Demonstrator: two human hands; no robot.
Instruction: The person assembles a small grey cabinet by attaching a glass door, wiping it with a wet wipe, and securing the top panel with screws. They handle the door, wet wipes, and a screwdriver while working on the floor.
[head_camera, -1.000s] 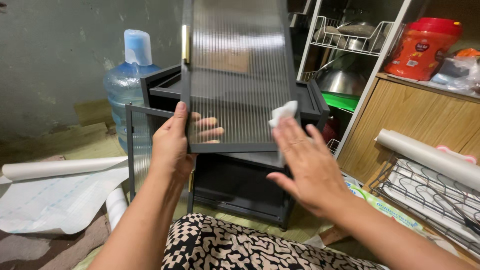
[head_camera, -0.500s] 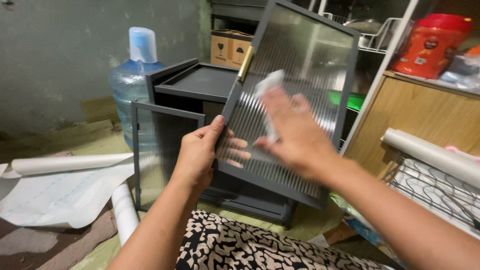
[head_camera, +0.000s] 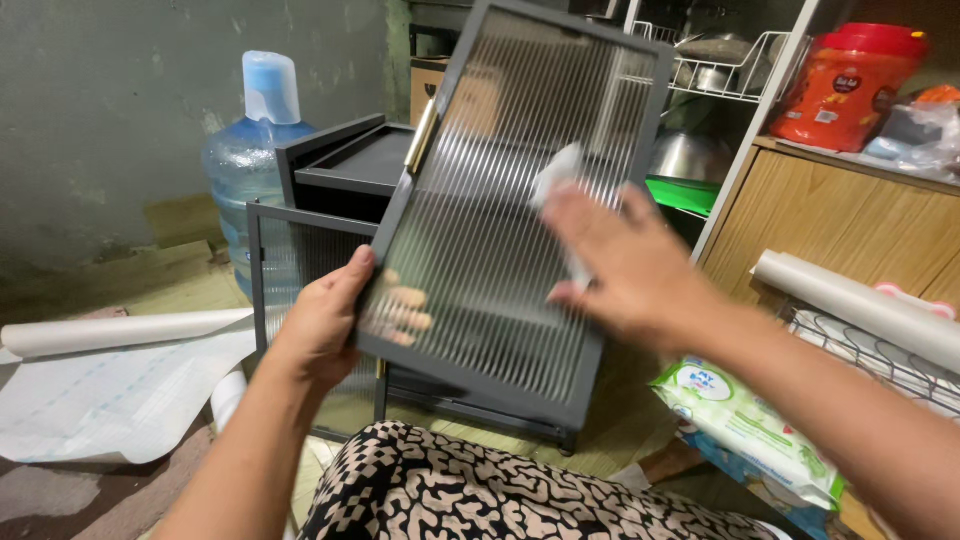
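Nearest the camera, below the glass door (head_camera: 520, 200), lies a lap in black-and-cream patterned cloth (head_camera: 480, 490). Just above it the left hand (head_camera: 325, 325) grips the door's lower left edge, thumb on the front of the dark frame and fingers (head_camera: 405, 310) curled behind, showing through the ribbed pane. The door is held up in the air, tilted with its top leaning right. The right hand (head_camera: 620, 265) lies flat on the pane with fingers spread, pressing a white wipe (head_camera: 560, 180) against the glass; it is blurred.

Only one hand clamps the door, so a hard push from the wiping hand could twist it out of that grip, and the pane might strike the dark cabinet (head_camera: 340, 170) directly behind it.

Left of the door, paper rolls (head_camera: 120, 330) and a loose sheet lie on the floor (head_camera: 190, 285). Right of the door sit a pack of wipes (head_camera: 740, 420), another roll, and a wooden cupboard (head_camera: 830, 230). Behind the door stand a water jug (head_camera: 255, 150), a grey wall (head_camera: 120, 110), a wire rack and an orange tub (head_camera: 850, 75).
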